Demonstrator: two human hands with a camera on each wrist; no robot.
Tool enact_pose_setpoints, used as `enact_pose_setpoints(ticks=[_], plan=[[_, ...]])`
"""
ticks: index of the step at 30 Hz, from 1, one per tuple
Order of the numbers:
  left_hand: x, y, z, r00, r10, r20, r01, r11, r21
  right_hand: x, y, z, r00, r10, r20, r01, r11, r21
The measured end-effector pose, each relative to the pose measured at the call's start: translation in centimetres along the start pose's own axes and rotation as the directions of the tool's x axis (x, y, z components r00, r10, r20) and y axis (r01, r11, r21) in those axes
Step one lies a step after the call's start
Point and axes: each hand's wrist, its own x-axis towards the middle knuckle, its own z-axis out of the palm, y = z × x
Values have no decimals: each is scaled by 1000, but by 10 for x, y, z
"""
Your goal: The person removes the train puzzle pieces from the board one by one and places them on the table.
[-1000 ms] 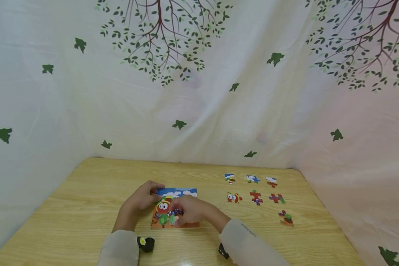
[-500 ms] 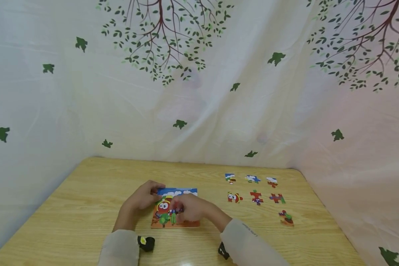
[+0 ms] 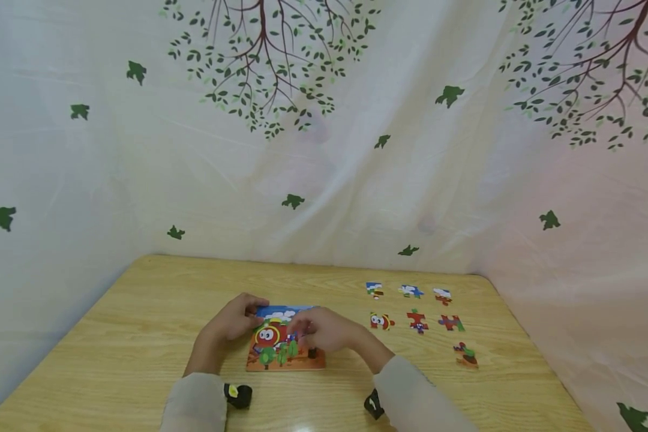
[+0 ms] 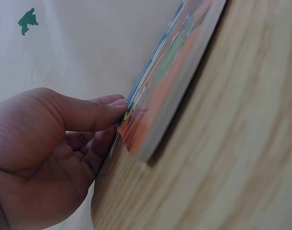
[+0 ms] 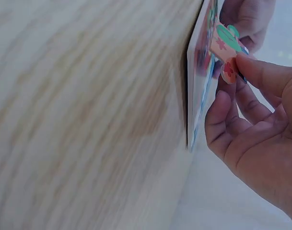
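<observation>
A small square picture puzzle (image 3: 270, 358) lies on the wooden table, showing a red cartoon face, green trees and clouds. My left hand (image 3: 232, 321) holds its left edge; the left wrist view has the thumb (image 4: 100, 113) on that edge and the other fingers beside it. Over the puzzle's right half is my right hand (image 3: 329, 330). In the right wrist view it pinches a puzzle piece (image 5: 225, 45) with a green shape and red flower marks, tilted up from the puzzle's surface. My right hand hides part of the puzzle in the head view.
Several loose puzzle pieces (image 3: 417, 321) lie in rows on the right side of the table (image 3: 156, 312). One more piece (image 3: 466, 355) lies nearer, at the lower right. A white cloth (image 3: 335, 180) printed with leaves hangs behind the table.
My right hand has moved right and slightly away over the puzzle, uncovering more of the trees. The left hand stays at the left edge. The loose pieces have not moved.
</observation>
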Motion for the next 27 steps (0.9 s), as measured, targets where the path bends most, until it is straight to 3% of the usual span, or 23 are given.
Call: enact_pose_setpoints(ticks=[9,27], plan=[[-5,4,0,1000,-17,-5,17,1000,1,-28,7,-22,998,18,-61,-19,1000,-21],[-8,3,1,1000,-25,-10,25,1000,-3,-108,58,-66,990,63,-123,-60,998,30]])
